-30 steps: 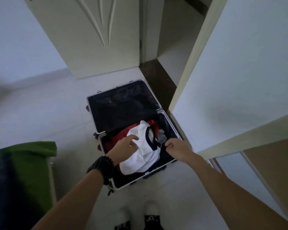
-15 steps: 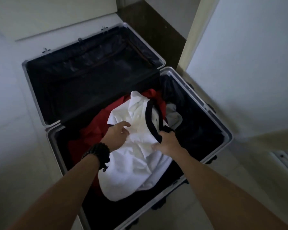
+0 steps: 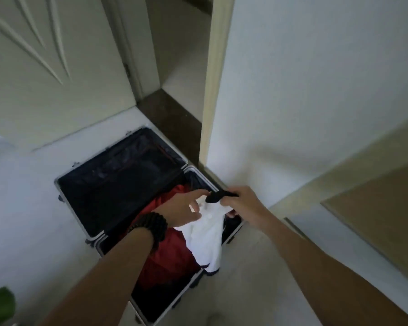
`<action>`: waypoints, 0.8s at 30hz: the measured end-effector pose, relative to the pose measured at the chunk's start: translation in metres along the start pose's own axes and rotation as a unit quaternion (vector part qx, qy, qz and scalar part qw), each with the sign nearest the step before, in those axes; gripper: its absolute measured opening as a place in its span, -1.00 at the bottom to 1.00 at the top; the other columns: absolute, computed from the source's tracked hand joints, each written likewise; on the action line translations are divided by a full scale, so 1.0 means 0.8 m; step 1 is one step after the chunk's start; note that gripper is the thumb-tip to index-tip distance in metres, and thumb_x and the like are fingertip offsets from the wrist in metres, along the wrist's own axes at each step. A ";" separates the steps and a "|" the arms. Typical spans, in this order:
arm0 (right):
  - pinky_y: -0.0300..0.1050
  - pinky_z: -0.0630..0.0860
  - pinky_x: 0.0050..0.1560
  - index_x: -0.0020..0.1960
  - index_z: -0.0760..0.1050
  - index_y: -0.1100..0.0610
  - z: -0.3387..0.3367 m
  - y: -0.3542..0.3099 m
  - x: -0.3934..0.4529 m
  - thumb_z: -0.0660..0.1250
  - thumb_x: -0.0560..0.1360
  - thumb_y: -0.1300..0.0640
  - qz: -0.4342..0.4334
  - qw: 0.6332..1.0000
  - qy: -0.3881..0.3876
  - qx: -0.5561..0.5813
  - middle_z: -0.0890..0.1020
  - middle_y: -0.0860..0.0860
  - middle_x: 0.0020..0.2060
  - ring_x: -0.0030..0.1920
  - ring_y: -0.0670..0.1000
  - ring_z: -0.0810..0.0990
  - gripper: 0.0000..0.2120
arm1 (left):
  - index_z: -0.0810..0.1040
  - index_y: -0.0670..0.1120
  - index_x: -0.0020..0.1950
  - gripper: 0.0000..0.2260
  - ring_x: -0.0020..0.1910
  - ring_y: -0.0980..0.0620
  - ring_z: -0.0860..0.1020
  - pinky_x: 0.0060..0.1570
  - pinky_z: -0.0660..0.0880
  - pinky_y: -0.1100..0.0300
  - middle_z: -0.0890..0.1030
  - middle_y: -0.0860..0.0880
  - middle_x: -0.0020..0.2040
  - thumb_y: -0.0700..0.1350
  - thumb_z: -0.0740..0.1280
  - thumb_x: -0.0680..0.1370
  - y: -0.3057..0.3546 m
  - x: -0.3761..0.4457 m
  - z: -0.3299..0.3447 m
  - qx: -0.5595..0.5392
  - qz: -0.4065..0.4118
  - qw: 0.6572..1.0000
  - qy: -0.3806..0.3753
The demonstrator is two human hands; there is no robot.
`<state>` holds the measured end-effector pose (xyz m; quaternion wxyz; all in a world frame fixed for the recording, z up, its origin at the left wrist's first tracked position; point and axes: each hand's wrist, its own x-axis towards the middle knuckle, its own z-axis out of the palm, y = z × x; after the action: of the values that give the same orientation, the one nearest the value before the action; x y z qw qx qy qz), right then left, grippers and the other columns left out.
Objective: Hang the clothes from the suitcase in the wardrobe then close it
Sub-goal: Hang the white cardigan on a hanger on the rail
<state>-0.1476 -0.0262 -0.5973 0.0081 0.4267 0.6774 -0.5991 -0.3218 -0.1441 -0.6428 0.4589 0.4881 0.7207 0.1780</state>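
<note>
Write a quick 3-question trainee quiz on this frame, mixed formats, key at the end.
1. True or false: the suitcase lies open on the floor.
2. Multiple choice: what does the right hand grip? A) the dark collar of the white shirt B) a hanger C) the suitcase lid
3. Short answer: what colour is the garment left in the suitcase beneath the white shirt?

Key
1. True.
2. A. Its fingers curl round the dark collar; the left hand holds the shirt just beside it, and the shirt hangs lifted over the case.
3. Red.
</note>
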 end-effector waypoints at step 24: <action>-0.25 0.48 0.02 0.43 0.34 -0.02 -0.433 -0.362 -0.728 0.25 0.46 0.38 -0.113 0.921 0.352 -0.123 0.46 0.01 0.25 0.21 -0.02 0.47 -0.39 | 0.40 -0.17 0.40 -0.67 0.20 -0.22 0.48 0.30 0.41 -0.09 0.50 -0.24 0.16 -0.22 0.15 0.64 0.891 -0.378 -0.156 -0.256 0.397 0.866 -0.164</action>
<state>0.2256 -0.0499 0.0374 -0.2460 0.5261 0.7489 -0.3191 -0.0102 -0.0542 0.0711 0.5701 0.6207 0.3094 0.4404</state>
